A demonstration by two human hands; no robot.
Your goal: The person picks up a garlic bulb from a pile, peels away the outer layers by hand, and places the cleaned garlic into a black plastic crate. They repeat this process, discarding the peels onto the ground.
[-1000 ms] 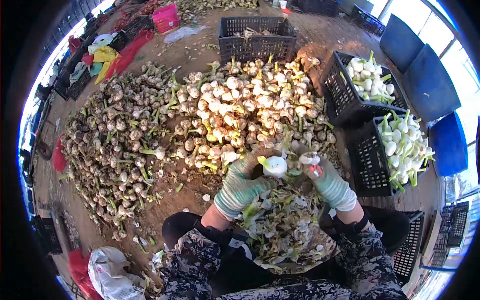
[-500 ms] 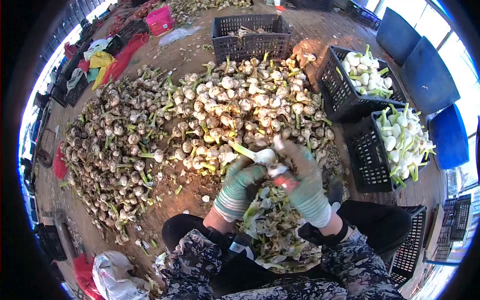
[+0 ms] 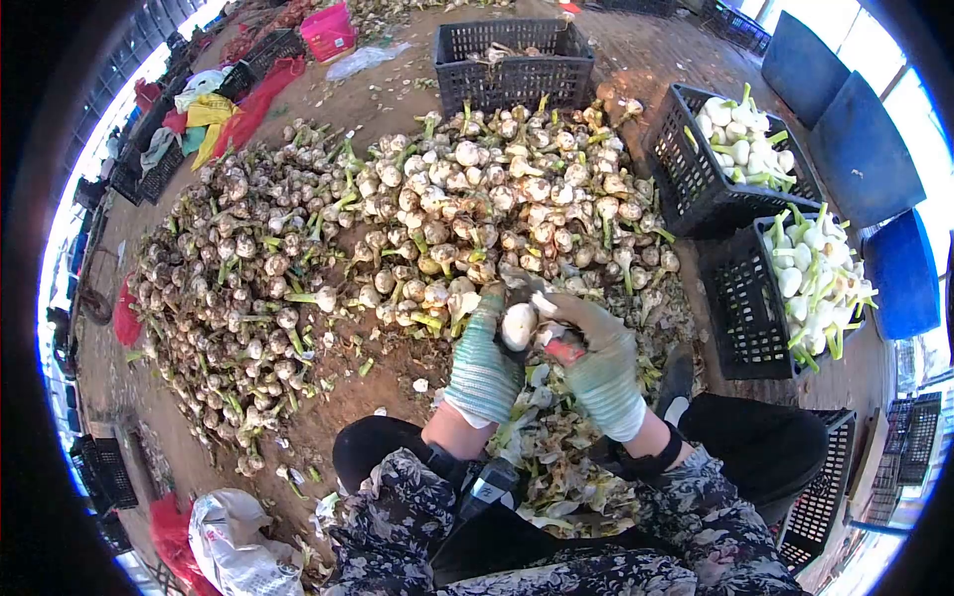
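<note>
A pale garlic bulb (image 3: 519, 326) is held in my left hand (image 3: 482, 370), which wears a green-and-white striped glove with dark, soiled fingertips. My right hand (image 3: 602, 360), in a matching glove, is curled close against the bulb's right side. A small red thing (image 3: 564, 350) shows between its thumb and fingers; I cannot tell what it is. Beyond both hands spreads a heap of unpeeled garlic (image 3: 467, 214) with short green stems. Below them, between my legs, lies a pile of stripped garlic skins (image 3: 556, 457).
To the right stand two black crates, a far one (image 3: 686, 184) and a near one (image 3: 735, 308), heaped with clean white garlic. Another black crate (image 3: 512, 77) is behind the heap. Blue panels (image 3: 870, 149) lean at right. A white sack (image 3: 234, 546) lies front left.
The bulb has turned in my left hand, so its stem no longer points out to the left. Both hands have shifted slightly, and the whole view has moved a little.
</note>
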